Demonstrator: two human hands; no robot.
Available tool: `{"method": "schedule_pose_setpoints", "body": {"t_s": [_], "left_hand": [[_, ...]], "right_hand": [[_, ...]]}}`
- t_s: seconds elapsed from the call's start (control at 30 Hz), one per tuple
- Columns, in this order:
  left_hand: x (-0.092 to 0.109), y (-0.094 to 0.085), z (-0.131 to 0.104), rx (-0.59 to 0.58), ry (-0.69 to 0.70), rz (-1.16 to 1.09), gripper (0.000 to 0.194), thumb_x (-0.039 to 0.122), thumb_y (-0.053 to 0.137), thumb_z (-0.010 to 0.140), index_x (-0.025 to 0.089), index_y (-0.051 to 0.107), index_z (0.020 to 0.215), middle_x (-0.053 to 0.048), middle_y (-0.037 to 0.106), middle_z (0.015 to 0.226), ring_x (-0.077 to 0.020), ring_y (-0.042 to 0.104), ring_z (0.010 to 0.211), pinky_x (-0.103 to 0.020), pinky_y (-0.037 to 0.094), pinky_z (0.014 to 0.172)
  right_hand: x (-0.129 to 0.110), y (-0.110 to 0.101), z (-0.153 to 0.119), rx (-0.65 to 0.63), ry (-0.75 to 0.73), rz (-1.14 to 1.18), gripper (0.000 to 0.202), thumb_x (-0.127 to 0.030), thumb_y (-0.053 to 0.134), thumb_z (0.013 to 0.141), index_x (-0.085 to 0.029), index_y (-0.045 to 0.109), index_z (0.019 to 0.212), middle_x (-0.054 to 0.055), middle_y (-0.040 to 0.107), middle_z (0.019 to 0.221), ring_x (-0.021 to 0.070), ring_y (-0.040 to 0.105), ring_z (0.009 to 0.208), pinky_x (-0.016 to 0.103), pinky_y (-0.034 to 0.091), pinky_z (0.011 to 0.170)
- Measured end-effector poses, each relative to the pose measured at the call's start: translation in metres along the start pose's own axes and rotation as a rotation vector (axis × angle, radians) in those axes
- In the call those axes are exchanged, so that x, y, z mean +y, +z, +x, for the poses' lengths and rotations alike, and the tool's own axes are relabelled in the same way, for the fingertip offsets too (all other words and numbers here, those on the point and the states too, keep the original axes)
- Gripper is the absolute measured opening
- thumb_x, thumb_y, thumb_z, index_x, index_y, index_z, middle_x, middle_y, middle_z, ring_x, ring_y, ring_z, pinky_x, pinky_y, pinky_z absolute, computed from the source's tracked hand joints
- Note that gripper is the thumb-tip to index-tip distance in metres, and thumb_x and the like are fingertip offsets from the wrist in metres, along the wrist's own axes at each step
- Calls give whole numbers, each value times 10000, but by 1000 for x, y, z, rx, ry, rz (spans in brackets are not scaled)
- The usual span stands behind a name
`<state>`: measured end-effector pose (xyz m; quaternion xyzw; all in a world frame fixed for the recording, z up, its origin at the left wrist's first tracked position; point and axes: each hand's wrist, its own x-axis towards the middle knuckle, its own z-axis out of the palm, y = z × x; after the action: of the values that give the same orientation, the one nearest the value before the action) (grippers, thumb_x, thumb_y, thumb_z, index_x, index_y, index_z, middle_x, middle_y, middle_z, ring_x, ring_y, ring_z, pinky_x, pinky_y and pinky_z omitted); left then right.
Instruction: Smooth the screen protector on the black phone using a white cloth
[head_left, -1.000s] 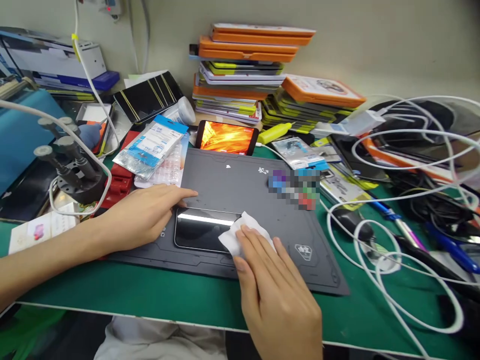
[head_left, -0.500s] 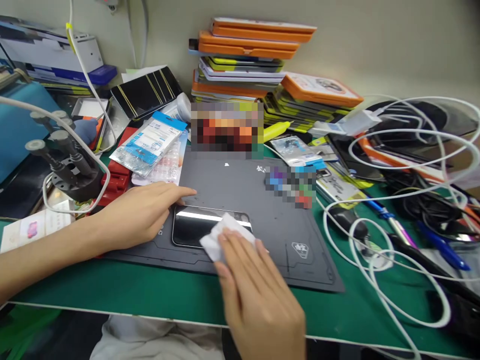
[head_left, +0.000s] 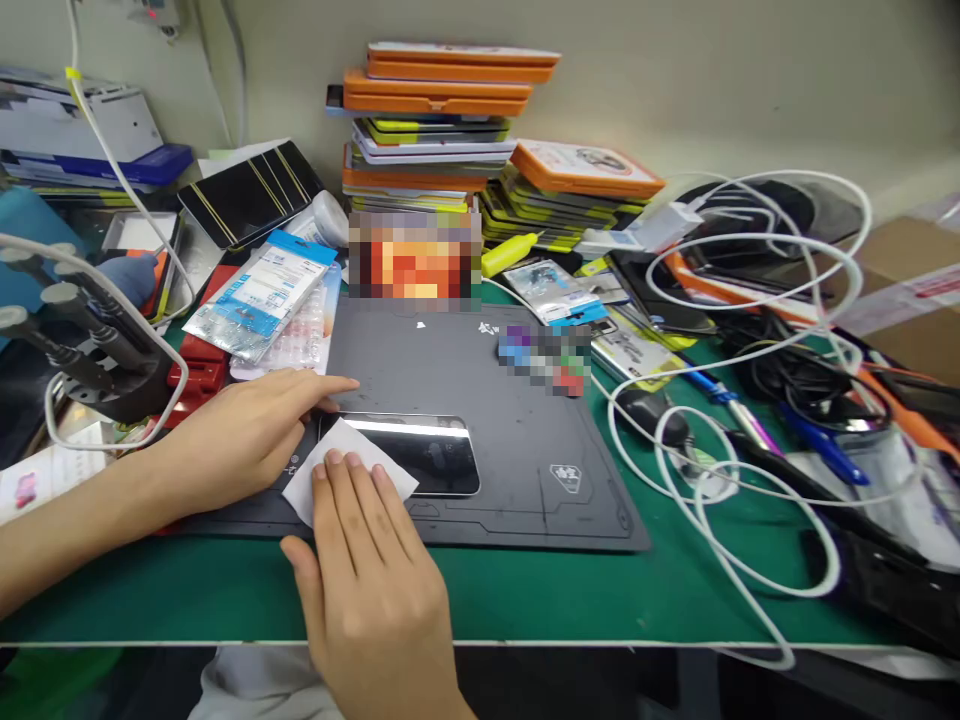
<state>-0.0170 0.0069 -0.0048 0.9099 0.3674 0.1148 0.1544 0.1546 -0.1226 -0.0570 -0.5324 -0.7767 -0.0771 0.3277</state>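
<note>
A black smartphone [head_left: 442, 465] lies flat on a dark grey work mat [head_left: 480, 370], its glossy surface reflecting light. Over the phone's left end is spread a white wipe [head_left: 300, 488]. My right hand [head_left: 375, 570] presses this wipe down with its fingers flat and together, thumb out to the side. My left hand [head_left: 259, 425] rests at the phone's upper left corner with the index finger stretched out above the mat. Its thumb is hidden, and whether it touches the phone I cannot tell.
Orange cases [head_left: 442, 95] are stacked at the back. Packets [head_left: 262, 295] and a dark tool holder [head_left: 120, 380] stand left. Coiled white cable [head_left: 697, 500], a yellow bottle [head_left: 510, 255] and pens [head_left: 735, 405] lie right. Two patches are pixelated.
My right hand has slid the wipe leftward along the phone, from its right end to its left end. The left hand keeps its place by the phone. The view has shifted to the right.
</note>
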Motion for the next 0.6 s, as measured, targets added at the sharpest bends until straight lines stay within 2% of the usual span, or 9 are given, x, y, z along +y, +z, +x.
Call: {"method": "schedule_pose_setpoints", "body": {"t_s": [0.13,0.23,0.3,0.37,0.43,0.6], "left_hand": [[1,0,1,3,-3,17,608,75,374,947,183,567,1514,-58,770,1290,-211,724,1217,-346,562,1064],[3,2,2,-9,-13,5,586,87,375,964,190,573,1505,-54,770,1281,-220,718,1220,-358,555,1063],[4,3,3,-21,-13,-1,572,91,374,974,189,575,1501,-59,766,1288,-229,712,1225,-366,551,1063],[5,3,3,-25,-7,0,565,92,369,982,181,573,1501,-67,760,1301,-236,710,1226,-374,551,1063],[6,2,2,-21,-5,-1,568,86,366,982,178,568,1505,-66,760,1300,-231,712,1219,-371,553,1060],[3,1,0,0,-2,12,614,57,377,937,184,564,1508,-45,774,1260,-199,726,1199,-326,564,1042]], "right_hand": [[31,-20,-14,-23,18,-35,355,-217,568,1108,-29,694,1381,122,712,1445,238,686,1360,397,393,1305],[59,-36,-28,-10,27,-166,341,-167,623,1078,-17,688,1378,151,743,1390,253,721,1307,418,439,1271],[66,-40,-32,-2,17,-248,364,-172,649,1067,-1,680,1387,165,752,1370,276,736,1282,424,467,1247],[59,-38,-31,4,13,-296,381,-194,659,1065,18,679,1381,179,751,1366,294,750,1255,429,472,1241],[42,-30,-25,3,21,-278,381,-224,642,1077,27,690,1359,192,740,1377,299,755,1245,431,476,1236],[-3,-3,-4,8,44,-70,400,-265,568,1104,17,705,1353,194,703,1434,299,691,1353,408,518,1207]]}}
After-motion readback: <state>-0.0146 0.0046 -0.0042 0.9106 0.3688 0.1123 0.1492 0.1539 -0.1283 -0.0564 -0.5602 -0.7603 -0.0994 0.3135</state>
